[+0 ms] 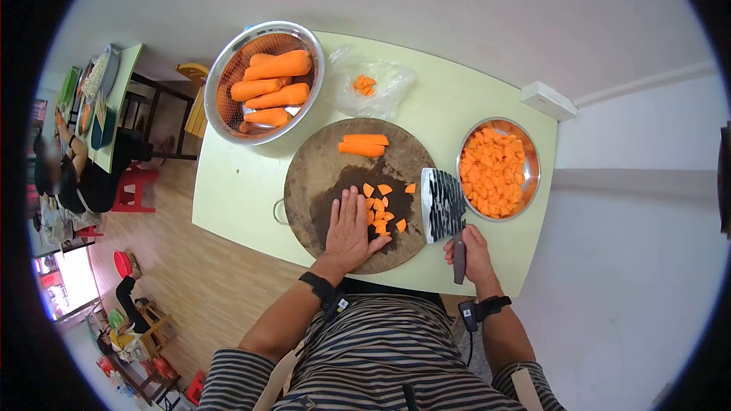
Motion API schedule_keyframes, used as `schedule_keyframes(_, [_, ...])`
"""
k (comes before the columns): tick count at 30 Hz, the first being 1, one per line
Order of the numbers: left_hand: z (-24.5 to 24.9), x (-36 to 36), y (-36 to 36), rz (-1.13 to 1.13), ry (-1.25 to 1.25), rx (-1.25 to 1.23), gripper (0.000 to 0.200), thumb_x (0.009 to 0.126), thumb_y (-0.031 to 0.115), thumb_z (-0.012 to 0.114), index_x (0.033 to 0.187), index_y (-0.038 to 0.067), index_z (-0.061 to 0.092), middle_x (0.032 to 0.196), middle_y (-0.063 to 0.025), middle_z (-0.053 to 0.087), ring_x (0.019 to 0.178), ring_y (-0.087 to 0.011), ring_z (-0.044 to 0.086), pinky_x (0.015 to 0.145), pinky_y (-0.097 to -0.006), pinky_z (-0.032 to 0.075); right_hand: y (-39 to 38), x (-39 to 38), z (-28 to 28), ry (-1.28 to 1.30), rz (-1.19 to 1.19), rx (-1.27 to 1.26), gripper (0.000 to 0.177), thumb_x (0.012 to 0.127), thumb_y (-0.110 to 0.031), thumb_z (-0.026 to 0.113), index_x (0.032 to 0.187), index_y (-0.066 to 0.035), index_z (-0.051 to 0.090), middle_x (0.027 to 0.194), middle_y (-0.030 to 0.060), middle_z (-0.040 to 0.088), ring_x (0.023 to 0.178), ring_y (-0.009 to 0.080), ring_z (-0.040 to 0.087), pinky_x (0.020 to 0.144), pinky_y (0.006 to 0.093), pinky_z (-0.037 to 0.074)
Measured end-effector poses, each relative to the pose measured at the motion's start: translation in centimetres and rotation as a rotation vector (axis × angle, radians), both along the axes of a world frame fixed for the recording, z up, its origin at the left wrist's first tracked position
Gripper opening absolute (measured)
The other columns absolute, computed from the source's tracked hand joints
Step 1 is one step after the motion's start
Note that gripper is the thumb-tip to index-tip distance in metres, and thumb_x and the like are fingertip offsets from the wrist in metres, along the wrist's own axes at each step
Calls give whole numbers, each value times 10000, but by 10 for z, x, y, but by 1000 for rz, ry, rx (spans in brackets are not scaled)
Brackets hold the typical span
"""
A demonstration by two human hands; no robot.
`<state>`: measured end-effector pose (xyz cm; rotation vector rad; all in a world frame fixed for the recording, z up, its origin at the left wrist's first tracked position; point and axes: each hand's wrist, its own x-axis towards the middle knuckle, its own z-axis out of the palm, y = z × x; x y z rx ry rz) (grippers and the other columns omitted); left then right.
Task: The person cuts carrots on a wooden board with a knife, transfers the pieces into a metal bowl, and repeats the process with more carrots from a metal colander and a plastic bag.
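Head view: the bowl (pixel 536 171) is heaped with cut carrot, more bits (pixel 378 215) sit loose on the board (pixel 314 175), and two long pieces (pixel 362 149) plus the colander (pixel 216 84) of big carrots (pixel 278 66) are uncut. Left hand (pixel 348 234) is flat, fingers a bit spread, against the bits; right hand (pixel 479 257) is wrapped round the cleaver (pixel 442 209) handle, blade (kinda in the way) between bits and bowl.

- Pale, plain wall (pixel 457 7) beyond the light green worktop (pixel 251 190)
- White box (pixel 548 101) on the wall, right
- Wood-look floor (pixel 175 236), left
- Red stool (pixel 137 186) by another table (pixel 126 84), far left
- Bright window (pixel 76 281), left
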<state>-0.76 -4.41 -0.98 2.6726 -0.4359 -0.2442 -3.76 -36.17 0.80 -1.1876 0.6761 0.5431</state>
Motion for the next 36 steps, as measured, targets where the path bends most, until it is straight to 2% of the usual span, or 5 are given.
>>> schedule_keyframes(5, [-5, 11, -23, 17, -64, -48, 1087, 884, 637, 652, 1554, -74, 173, 1612, -358, 170, 1517, -509, 166, 1222, -590, 159, 24, 6, -1, -20, 112, -25, 266, 1106, -314, 436, 1070, -63, 514, 841, 133, 679, 661, 195, 678, 556, 318, 577])
schedule_keyframes(12, [-6, 13, -26, 39, -79, -53, 1029, 902, 633, 624, 1557, -42, 209, 1613, -338, 199, 1510, -495, 203, 1221, -579, 171, 63, 3, 10, 31, 329, -97, 352, 1115, -328, 410, 1314, -40, 449, 885, 147, 670, 692, 219, 703, 572, 326, 595])
schedule_keyframes(22, [-3, 11, -31, 80, -80, -72, 974, 919, 614, 607, 1565, -17, 242, 1602, -346, 218, 1509, -509, 192, 1222, -584, 183, 90, 0, 18, 66, 417, -81, 295, 1116, -308, 409, 1212, -36, 469, 943, 164, 683, 733, 221, 711, 601, 328, 596])
schedule_keyframes(28, [2, 10, -32, 92, -67, -136, 818, 909, 492, 654, 1524, 22, 390, 1592, -353, 229, 1487, -531, 227, 1211, -587, 220, 92, -3, 10, 68, 444, 61, 241, 1117, -266, 400, 1171, -40, 463, 939, 167, 675, 758, 226, 702, 637, 340, 604])
schedule_keyframes(36, [22, 16, -50, 43, -98, -268, 685, 883, 342, 709, 1454, 25, 502, 1547, -370, 306, 1439, -547, 310, 1196, -579, 258, 78, -14, 25, 98, 197, 227, 229, 1102, -271, 450, 1132, -46, 486, 894, 136, 667, 712, 202, 666, 658, 345, 592])
